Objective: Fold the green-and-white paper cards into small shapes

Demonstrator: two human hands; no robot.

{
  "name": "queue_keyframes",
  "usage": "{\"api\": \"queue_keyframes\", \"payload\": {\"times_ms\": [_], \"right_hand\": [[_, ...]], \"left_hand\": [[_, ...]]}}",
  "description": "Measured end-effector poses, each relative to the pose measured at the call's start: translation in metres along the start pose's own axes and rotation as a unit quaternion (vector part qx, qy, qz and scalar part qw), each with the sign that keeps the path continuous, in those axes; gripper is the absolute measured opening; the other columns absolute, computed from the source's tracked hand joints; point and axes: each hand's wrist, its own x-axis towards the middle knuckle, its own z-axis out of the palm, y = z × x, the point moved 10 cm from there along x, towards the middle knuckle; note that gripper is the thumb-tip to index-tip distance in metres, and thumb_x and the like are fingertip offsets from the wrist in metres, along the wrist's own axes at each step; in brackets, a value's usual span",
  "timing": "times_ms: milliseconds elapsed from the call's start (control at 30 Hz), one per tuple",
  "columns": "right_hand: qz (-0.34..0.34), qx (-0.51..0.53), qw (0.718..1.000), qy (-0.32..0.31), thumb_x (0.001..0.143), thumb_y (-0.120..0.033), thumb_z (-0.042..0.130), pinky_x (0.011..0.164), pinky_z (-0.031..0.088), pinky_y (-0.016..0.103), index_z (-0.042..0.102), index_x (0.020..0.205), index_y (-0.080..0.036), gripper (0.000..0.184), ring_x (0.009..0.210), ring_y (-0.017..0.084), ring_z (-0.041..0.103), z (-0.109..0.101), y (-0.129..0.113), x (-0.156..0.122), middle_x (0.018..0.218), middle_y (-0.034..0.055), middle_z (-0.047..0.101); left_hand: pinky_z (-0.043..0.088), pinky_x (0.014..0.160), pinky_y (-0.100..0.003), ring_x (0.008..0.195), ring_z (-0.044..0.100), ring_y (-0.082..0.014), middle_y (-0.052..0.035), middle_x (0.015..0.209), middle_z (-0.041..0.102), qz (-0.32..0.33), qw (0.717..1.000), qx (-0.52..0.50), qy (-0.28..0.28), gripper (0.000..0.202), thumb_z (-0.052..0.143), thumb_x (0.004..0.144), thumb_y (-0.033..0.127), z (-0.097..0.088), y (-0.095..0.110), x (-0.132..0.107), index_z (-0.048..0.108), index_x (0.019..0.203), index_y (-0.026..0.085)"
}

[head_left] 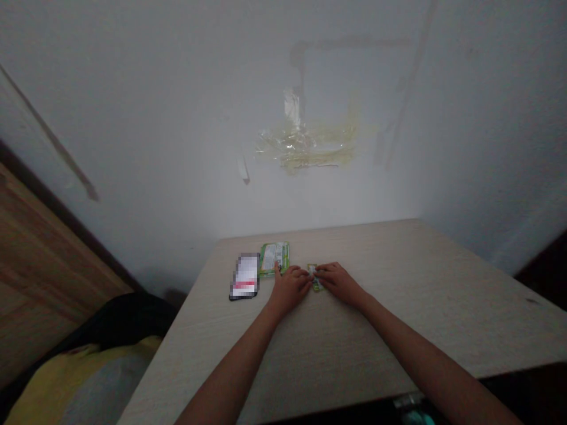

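Observation:
A small green-and-yellow piece [316,285], perhaps a card or packet, lies on the table between my hands; its exact kind is too small to tell. My left hand [289,288] rests low at its left side, thumb raised apart and fingertips at its edge. From the right, my right hand [340,282] reaches in with extended fingers lying over part of it, hiding some of its surface. Neither hand is wrapped round it. Just beyond my left thumb lies a larger green-and-white printed packet [274,257], flat on the table.
A phone [245,276] with a blurred-out screen lies left of the larger packet. The pale wooden table [398,307] meets a white wall [186,118] with peeling clear tape [305,147]. Yellow and grey cloth [88,378] is heaped at lower left, by a wooden panel [35,254].

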Motion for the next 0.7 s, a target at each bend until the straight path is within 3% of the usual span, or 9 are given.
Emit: {"api": "queue_keyframes", "payload": {"times_ms": [300, 433, 700], "right_hand": [[0.008, 0.07, 0.997, 0.032, 0.086, -0.018, 0.059, 0.096, 0.045, 0.039, 0.07, 0.108, -0.024, 0.025, 0.108, 0.021, 0.058, -0.014, -0.004, -0.002, 0.112, 0.0066, 0.069], [-0.002, 0.086, 0.996, 0.016, 0.087, -0.017, 0.056, 0.093, 0.047, 0.036, 0.07, 0.103, -0.024, 0.022, 0.101, 0.019, 0.06, -0.016, -0.011, -0.002, 0.102, 0.0061, 0.07], [0.067, 0.098, 0.992, 0.027, 0.09, -0.016, 0.049, 0.086, 0.048, 0.034, 0.058, 0.105, -0.019, 0.018, 0.094, 0.019, 0.062, -0.013, 0.003, -0.004, 0.1, 0.0081, 0.066]], "left_hand": [[-0.009, 0.106, -0.072, 0.122, 0.049, -0.0246, 0.0013, 0.117, 0.068, -0.012, 1.0, -0.013, -0.023, 0.024, 0.052, 0.092, 0.036, 0.002, -0.005, -0.003, 0.066, 0.111, 0.041], [-0.009, 0.105, -0.074, 0.122, 0.048, -0.0251, 0.0012, 0.117, 0.068, -0.019, 0.999, -0.011, -0.03, 0.025, 0.052, 0.092, 0.038, 0.004, -0.007, -0.003, 0.065, 0.112, 0.042], [-0.007, 0.105, -0.074, 0.121, 0.048, -0.025, 0.0003, 0.115, 0.069, -0.014, 0.999, -0.003, -0.029, 0.026, 0.053, 0.092, 0.037, 0.001, -0.003, -0.003, 0.064, 0.115, 0.043]]}}
